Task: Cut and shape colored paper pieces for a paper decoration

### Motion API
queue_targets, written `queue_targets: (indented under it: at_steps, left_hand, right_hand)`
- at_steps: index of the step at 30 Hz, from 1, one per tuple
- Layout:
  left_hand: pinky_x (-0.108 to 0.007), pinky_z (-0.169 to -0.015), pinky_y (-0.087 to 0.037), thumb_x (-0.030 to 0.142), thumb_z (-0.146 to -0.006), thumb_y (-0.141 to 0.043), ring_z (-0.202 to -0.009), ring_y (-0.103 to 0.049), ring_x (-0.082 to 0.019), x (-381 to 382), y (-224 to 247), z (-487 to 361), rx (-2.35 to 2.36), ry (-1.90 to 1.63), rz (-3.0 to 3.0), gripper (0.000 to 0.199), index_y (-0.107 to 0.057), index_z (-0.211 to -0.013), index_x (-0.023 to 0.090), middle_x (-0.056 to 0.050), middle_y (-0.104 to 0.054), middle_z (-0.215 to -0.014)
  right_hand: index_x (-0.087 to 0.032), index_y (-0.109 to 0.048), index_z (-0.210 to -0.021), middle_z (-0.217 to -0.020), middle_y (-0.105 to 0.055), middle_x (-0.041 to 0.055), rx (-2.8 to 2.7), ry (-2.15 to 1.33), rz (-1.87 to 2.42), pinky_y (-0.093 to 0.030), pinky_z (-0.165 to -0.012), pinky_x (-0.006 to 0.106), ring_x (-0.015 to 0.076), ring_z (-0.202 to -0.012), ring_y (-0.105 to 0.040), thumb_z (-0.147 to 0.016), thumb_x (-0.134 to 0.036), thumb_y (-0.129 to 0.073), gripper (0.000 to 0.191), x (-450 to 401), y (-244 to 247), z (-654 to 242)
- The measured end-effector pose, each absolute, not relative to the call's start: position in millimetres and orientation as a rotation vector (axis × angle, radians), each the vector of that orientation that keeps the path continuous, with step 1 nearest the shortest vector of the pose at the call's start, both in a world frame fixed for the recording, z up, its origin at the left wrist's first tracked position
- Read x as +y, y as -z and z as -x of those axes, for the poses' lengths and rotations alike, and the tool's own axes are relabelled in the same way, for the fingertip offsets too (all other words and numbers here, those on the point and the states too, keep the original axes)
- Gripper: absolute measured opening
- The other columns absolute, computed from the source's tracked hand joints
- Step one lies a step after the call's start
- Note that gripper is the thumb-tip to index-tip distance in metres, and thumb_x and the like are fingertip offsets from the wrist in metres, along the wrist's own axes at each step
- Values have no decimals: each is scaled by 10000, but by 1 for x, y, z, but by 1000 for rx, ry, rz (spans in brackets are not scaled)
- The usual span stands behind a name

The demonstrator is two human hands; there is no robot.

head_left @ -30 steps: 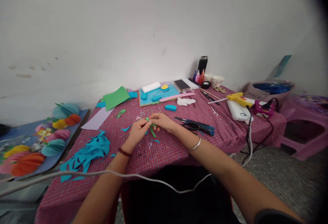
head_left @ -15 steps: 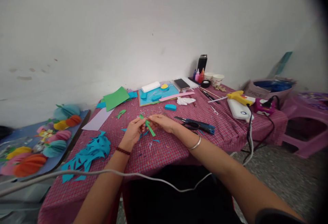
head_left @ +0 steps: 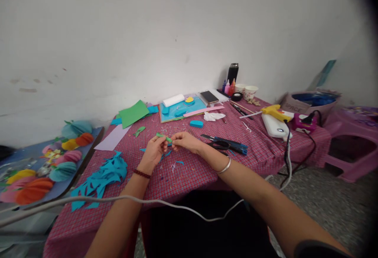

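Between my two hands, over the middle of the checked tablecloth, is a small green paper strip. My left hand pinches it near its left part. The fingertips of my right hand are closed on its right end. Small green paper leaves lie on the cloth beyond my left hand. Blue paper scraps lie under and around my fingers. A pile of cut blue paper rests to the left of my left forearm. A cutter and black-handled scissors lie beyond my right wrist.
Green sheet and lilac sheet lie at the back left. A yellow glue gun rests on a white box at right. A white cable crosses over my left forearm. Paper ornaments sit on a blue board.
The green strip, which hung down toward me between my hands, now lies nearly crosswise between my fingertips. My right fingers have shifted slightly and closed on its end.
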State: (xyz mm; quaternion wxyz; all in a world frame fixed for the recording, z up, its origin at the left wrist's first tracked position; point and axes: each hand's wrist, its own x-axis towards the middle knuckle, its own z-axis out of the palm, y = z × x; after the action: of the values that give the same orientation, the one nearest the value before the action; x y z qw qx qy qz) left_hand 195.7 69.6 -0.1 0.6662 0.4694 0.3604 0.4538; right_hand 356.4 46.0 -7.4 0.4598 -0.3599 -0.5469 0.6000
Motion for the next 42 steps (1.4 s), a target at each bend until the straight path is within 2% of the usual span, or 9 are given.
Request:
queue_targets:
  at_steps: [11, 23, 30, 35, 39, 42]
  left_hand:
    - [-196, -440, -422, 231, -653, -649, -433, -533, -84, 66, 0, -196, 787, -977, -1119, 195, -493, -758, 178, 37, -606, -549]
    - [-207, -433, -434, 253, -642, -633, -430, -566, -105, 67, 4, -201, 913, -1015, -1241, 180, -504, -744, 181, 23, -624, -562]
    - [-205, -428, -424, 228, -638, -619, -427, -555, -105, 65, 2, -203, 909, -1015, -1263, 158, -502, -731, 176, 32, -594, -542]
    - [-226, -522, -482, 177, -616, -659, -537, -582, -91, 68, -3, -199, 841, -1177, -1305, 280, -551, -875, 180, 30, -628, -727]
    - [-205, -513, -438, 218, -622, -696, -484, -544, -80, 74, -7, -189, 893, -1160, -1384, 197, -580, -767, 152, 45, -571, -579]
    - [-211, -516, -429, 229, -621, -696, -489, -539, -86, 79, -10, -183, 908, -1184, -1354, 178, -588, -738, 151, 40, -572, -580]
  right_hand:
    - [-135, -595, -678, -506, -557, -46, -1329, -1424, 921, -420, -487, 198, 73, -430, -504, -706, -94, -508, 100, 48, 6, -356]
    - [-143, -587, -676, -543, -563, -43, -1404, -1352, 928, -406, -489, 184, 66, -466, -504, -702, -167, -546, 54, 47, 4, -359]
    - [-155, -553, -652, -522, -544, -45, -1464, -1263, 967, -365, -467, 188, 67, -450, -473, -725, -227, -571, 104, 49, 7, -357]
    - [-169, -529, -641, -466, -495, -62, -1482, -1156, 1040, -286, -418, 185, 67, -414, -409, -735, -243, -564, 125, 50, 9, -358]
    - [-174, -526, -632, -474, -485, -61, -1505, -1080, 1090, -289, -432, 195, 81, -432, -412, -728, -222, -546, 109, 52, 11, -359]
    - [-173, -525, -626, -511, -484, -58, -1528, -996, 1118, -319, -487, 199, 88, -489, -432, -709, -181, -536, 85, 56, 13, -361]
